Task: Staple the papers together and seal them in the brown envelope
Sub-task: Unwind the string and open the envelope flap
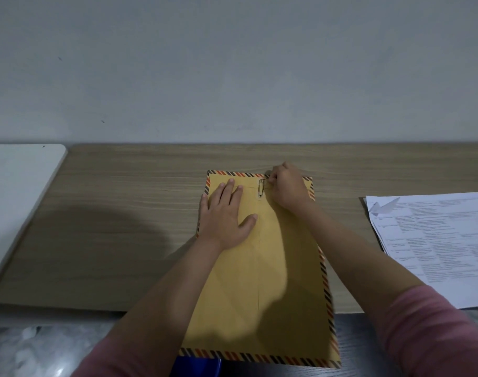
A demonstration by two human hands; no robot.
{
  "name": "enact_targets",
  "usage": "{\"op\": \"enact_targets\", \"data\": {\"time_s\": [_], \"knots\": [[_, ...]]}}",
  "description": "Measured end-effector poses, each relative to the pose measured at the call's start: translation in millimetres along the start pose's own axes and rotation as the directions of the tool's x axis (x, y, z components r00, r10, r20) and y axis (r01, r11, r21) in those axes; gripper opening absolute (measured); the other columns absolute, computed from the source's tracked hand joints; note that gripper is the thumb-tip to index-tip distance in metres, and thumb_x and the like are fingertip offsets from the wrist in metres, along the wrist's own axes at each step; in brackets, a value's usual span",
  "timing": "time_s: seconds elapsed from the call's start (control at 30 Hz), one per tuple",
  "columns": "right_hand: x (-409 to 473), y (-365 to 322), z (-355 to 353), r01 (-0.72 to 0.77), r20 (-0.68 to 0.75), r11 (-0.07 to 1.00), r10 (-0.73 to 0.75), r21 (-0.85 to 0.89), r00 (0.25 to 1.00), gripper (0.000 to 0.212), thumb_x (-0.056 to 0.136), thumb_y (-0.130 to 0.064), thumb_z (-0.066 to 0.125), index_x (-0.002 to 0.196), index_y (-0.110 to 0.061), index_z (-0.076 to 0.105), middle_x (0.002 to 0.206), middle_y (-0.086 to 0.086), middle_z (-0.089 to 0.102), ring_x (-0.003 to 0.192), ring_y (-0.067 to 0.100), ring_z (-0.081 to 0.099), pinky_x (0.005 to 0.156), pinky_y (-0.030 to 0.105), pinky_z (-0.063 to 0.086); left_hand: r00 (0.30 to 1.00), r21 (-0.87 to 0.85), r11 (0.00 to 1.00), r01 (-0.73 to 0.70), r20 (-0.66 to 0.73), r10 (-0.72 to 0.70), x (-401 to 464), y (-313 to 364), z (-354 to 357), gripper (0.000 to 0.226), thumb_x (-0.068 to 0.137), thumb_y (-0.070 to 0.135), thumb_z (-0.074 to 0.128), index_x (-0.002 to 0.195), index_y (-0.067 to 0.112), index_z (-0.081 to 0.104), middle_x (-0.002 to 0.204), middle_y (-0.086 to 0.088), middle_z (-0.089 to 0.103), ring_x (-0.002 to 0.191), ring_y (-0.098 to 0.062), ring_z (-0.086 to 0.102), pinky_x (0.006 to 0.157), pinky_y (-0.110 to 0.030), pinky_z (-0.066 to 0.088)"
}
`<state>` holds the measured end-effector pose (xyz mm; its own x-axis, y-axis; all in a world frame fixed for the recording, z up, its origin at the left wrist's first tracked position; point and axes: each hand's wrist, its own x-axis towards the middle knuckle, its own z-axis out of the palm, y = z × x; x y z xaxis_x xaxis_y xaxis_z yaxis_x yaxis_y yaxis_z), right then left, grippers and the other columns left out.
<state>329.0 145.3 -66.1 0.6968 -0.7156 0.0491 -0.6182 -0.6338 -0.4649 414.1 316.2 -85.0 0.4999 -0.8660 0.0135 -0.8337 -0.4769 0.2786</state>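
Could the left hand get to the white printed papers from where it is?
Probably not easily: the left hand presses flat on the brown striped-edge envelope, and the white printed papers lie far right, beyond the right hand.

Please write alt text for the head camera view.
A left hand presses flat on a brown paper envelope with striped borders on a wooden desk, while the right hand pinches its metal clasp. Printed white sheets lie to the right.

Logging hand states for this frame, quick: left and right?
Left hand: open, pressing flat on the brown envelope.
Right hand: pinching the envelope's metal clasp.
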Motion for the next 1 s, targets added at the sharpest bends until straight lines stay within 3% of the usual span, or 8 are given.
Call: {"op": "enact_targets", "data": {"time_s": [0.23, 0.37, 0.5, 0.63, 0.73, 0.8, 1.0], "knots": [[25.4, -13.3, -12.1, 0.07, 0.097, 0.996, -0.064, -0.058, 0.993, 0.014, 0.081, 0.0, 0.051, 0.085, -0.011, 0.058, 0.104, 0.017, 0.052, 0.098, 0.035, 0.053, 0.081, 0.039, 0.045, 1.0, -0.021, 1.0, -0.01, 0.002, 0.01, 0.5, -1.1, 1.1, 0.078, 0.084, 0.067, 0.032, 0.149, 0.028, 0.017, 0.16, 0.006, 0.004, 0.147, -0.017, 0.002, 0.115, -0.053, 0.003], [33.2, -29.8, -8.7, 0.204, 0.109, 0.969, -0.19, -0.138, 0.976, 0.012, 0.085, -0.002, 0.052, 0.092, -0.004, 0.061, 0.103, 0.018, 0.056, 0.097, 0.033, 0.052, 0.074, 0.033, 0.037, 1.0, -0.029, 1.0, -0.009, 0.001, 0.009, 0.5, -1.4, 1.3, 0.078, 0.084, 0.066, 0.033, 0.149, 0.028, 0.017, 0.16, 0.007, 0.004, 0.147, -0.016, 0.002, 0.115, -0.053, 0.002], [18.1, -33.2, -7.5, 0.25, 0.032, 0.967, -0.252, 0.043, 0.967, 0.01, 0.084, -0.001, 0.05, 0.087, -0.004, 0.059, 0.096, 0.017, 0.056, 0.091, 0.033, 0.054, 0.075, 0.037, 0.043, 1.0, -0.019, 1.0, -0.001, 0.0, 0.001, 0.8, 0.0, 2.4, 0.078, 0.085, 0.067, 0.034, 0.149, 0.027, 0.016, 0.16, 0.007, 0.003, 0.147, -0.016, 0.001, 0.115, -0.053, 0.002], [-17.4, -28.7, -17.7, 0.022, 0.015, 0.88, -0.033, 0.475, 0.999, 0.012, 0.092, -0.002, 0.046, 0.084, -0.008, 0.053, 0.092, 0.009, 0.064, 0.078, 0.018, 0.059, 0.066, 0.021, 0.045, 1.0, -0.021, 1.0, -0.004, 0.004, 0.004, 1.0, 1.2, 1.0, 0.077, 0.086, 0.065, 0.036, 0.15, 0.027, 0.015, 0.161, 0.006, 0.003, 0.147, -0.016, 0.0, 0.115, -0.053, 0.001], [-43.4, -26.0, -19.4, -0.186, 0.182, 0.624, 0.071, 0.759, 0.981, 0.025, 0.099, -0.006, 0.037, 0.077, -0.015, 0.044, 0.089, 0.005, 0.067, 0.055, 0.004, 0.055, 0.049, 0.013, 0.043, 1.0, -0.021, 1.0, 0.003, 0.019, -0.003, 1.6, 1.7, -0.7, 0.077, 0.086, 0.065, 0.035, 0.15, 0.026, 0.014, 0.161, 0.005, 0.002, 0.147, -0.017, 0.0, 0.115, -0.053, 0.002], [-58.5, -23.8, -19.5, -0.249, 0.238, 0.536, 0.092, 0.807, 0.967, 0.026, 0.1, -0.007, 0.035, 0.076, -0.015, 0.042, 0.085, 0.001, 0.067, 0.049, 0.004, 0.053, 0.046, 0.016, 0.042, 1.0, -0.018, 1.0, 0.002, 0.018, -0.002, 1.6, 1.8, -0.6, 0.078, 0.085, 0.066, 0.032, 0.149, 0.027, 0.015, 0.161, 0.005, 0.002, 0.147, -0.017, 0.001, 0.115, -0.054, 0.003], [-65.1, -28.6, -8.2, -0.271, 0.155, 0.558, 0.247, 0.785, 0.957, 0.026, 0.099, -0.006, 0.037, 0.076, -0.015, 0.044, 0.077, 0.001, 0.063, 0.058, 0.008, 0.055, 0.052, 0.022, 0.047, 1.0, -0.007, 1.0, -0.005, 0.023, 0.005, 0.8, 1.4, -1.4, 0.075, 0.086, 0.064, 0.035, 0.149, 0.027, 0.016, 0.161, 0.004, 0.004, 0.147, -0.018, 0.003, 0.115, -0.054, 0.004]]}}
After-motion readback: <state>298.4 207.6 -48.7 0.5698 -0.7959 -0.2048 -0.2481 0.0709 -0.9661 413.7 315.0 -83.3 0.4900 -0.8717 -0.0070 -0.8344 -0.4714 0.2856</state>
